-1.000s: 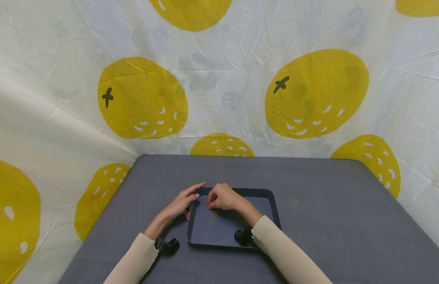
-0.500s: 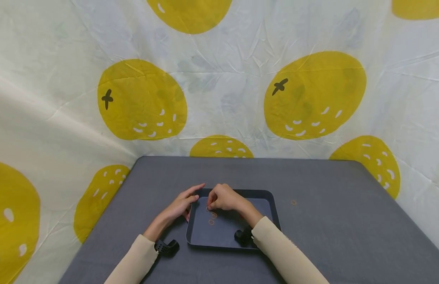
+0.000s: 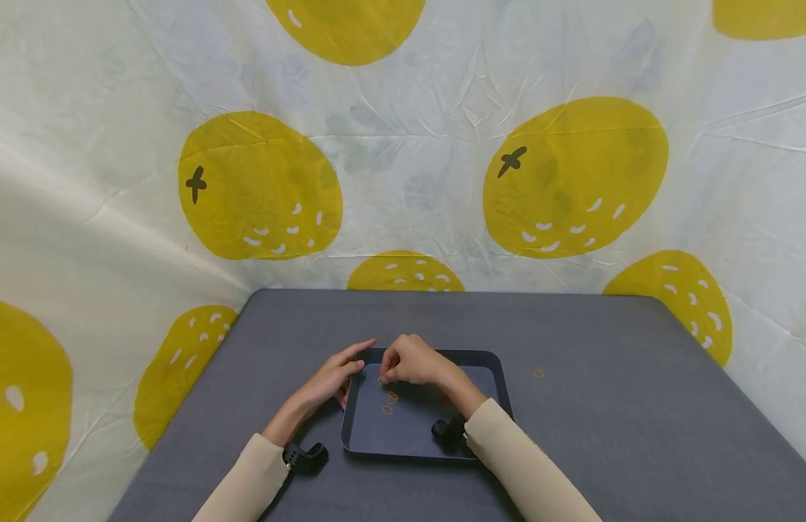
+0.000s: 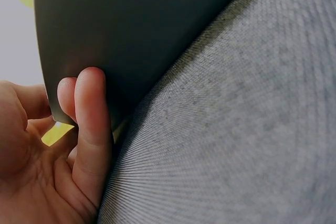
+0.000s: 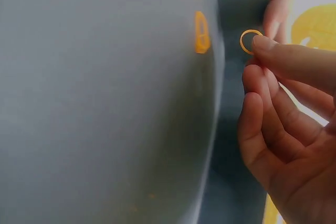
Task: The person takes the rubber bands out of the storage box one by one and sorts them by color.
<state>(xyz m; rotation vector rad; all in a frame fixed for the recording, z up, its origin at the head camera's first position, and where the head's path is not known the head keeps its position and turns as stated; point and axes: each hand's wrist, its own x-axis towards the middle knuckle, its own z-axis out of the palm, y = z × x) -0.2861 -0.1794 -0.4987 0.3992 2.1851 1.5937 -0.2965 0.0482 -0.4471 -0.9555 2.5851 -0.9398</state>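
My right hand [image 3: 412, 361] pinches a thin orange rubber band [image 5: 247, 41] between thumb and finger, over the far left part of a dark shallow tray [image 3: 412, 442]. The band's loop stands out past the thumb tip in the right wrist view. Close below that hand, more orange rubber bands [image 3: 387, 410] lie on the tray floor. My left hand [image 3: 329, 378] holds the tray's left side near the far corner, its thumb over the rim. In the left wrist view, its other fingers [image 4: 90, 106] press on the tray's outer wall.
Another rubber band [image 3: 538, 373] lies on the grey table cover [image 3: 625, 406], right of the tray. A small red spot [image 3: 444, 398] shows in the tray beside the right forearm. Behind the table hangs a white cloth [image 3: 409, 181] with yellow fruit prints.
The right hand has risen slightly relative to the tray, with the pinched band. The left hand keeps its place on the tray, and the head view has tilted up a little.
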